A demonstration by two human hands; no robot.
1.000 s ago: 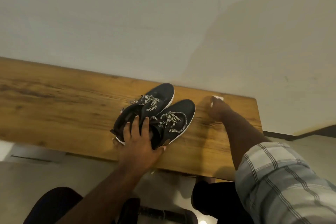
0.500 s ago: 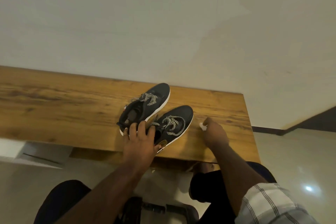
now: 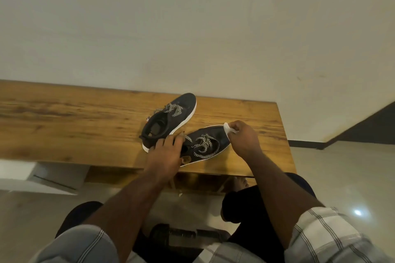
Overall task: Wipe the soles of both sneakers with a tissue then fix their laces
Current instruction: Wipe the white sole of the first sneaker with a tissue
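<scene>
Two black sneakers with white soles and black-and-white laces lie on a wooden table (image 3: 64, 126). The far sneaker (image 3: 171, 117) stands upright with its toe toward the wall. The near sneaker (image 3: 205, 145) is tilted and turned to the right. My left hand (image 3: 165, 151) grips the near sneaker at its heel opening. My right hand (image 3: 243, 136) pinches a small white tissue (image 3: 228, 129) right at that sneaker's toe.
The table runs along a plain pale wall (image 3: 192, 28) and ends at the right near a dark skirting (image 3: 342, 139). My knees and a dark chair part (image 3: 188, 235) are below the table's front edge. A bare foot (image 3: 239, 181) shows under the table.
My left hand pulled the near sneaker away from the other one and turned it rightward. My right hand brought the tissue from the table's right side to the sneaker's toe.
</scene>
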